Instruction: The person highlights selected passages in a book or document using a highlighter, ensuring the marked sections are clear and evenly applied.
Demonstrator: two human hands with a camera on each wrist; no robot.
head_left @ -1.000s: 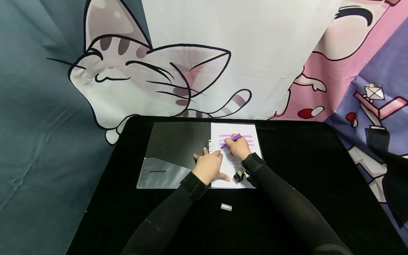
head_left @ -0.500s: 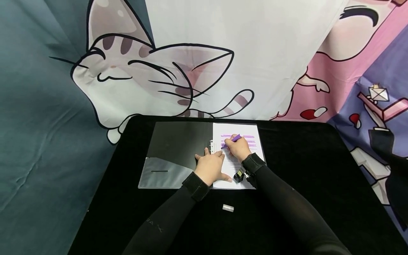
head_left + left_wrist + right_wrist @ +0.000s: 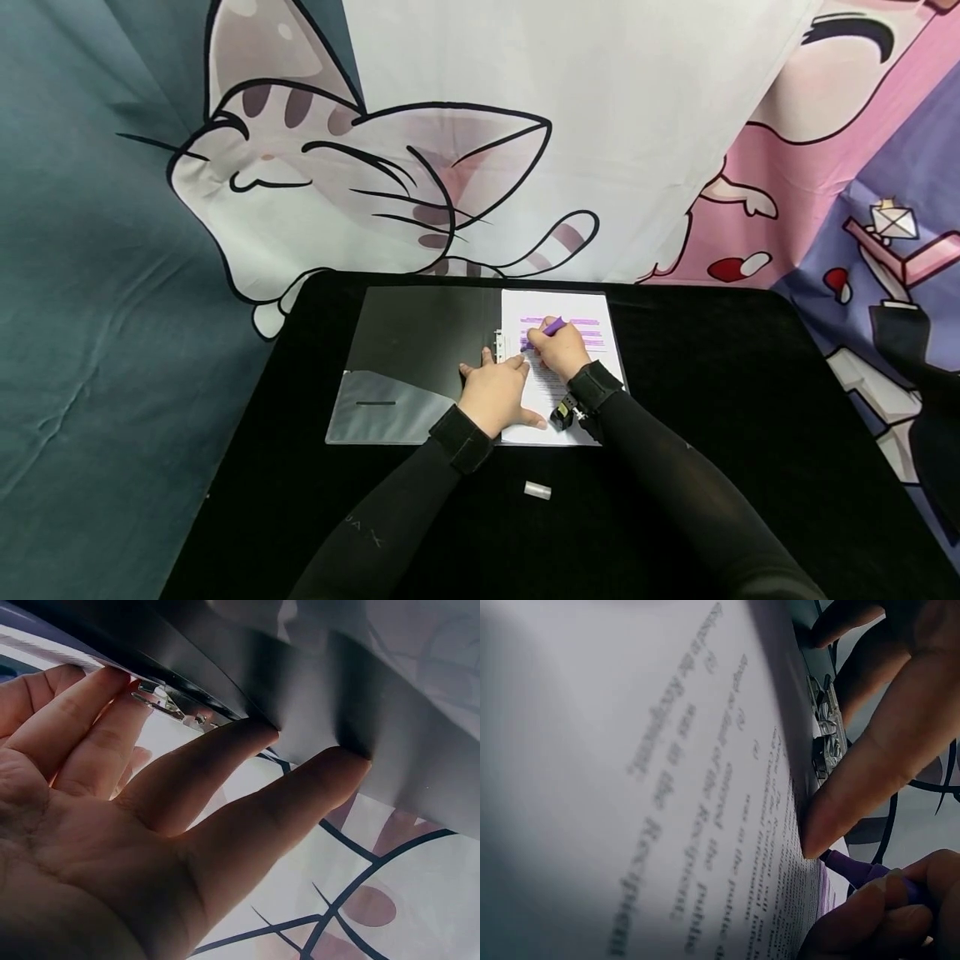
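My right hand (image 3: 561,348) pinches a purple highlighter (image 3: 553,327), its tip down at the printed page (image 3: 551,304). Purple stripes cover several lines in the page's upper half. In the right wrist view the highlighter (image 3: 862,871) points at the text, close to a fingertip of the other hand. My left hand (image 3: 491,396) lies spread across the folder's spine and the page's left edge. The left wrist view shows fingertips (image 3: 352,759) of that hand touching the dark folder cover (image 3: 405,712). A metal clip (image 3: 171,705) shows behind its fingers.
The open grey folder (image 3: 427,329) lies on a black-covered table (image 3: 697,350), with a translucent pocket (image 3: 386,412) at its lower left. A small whitish cylinder, perhaps a cap (image 3: 537,490), lies in front of the folder. Printed cloth (image 3: 645,125) hangs behind.
The whole head view has shifted slightly. The highlighter's tip has moved only a little over the page, with the right hand still gripping it. My left hand stays in place on the folder.
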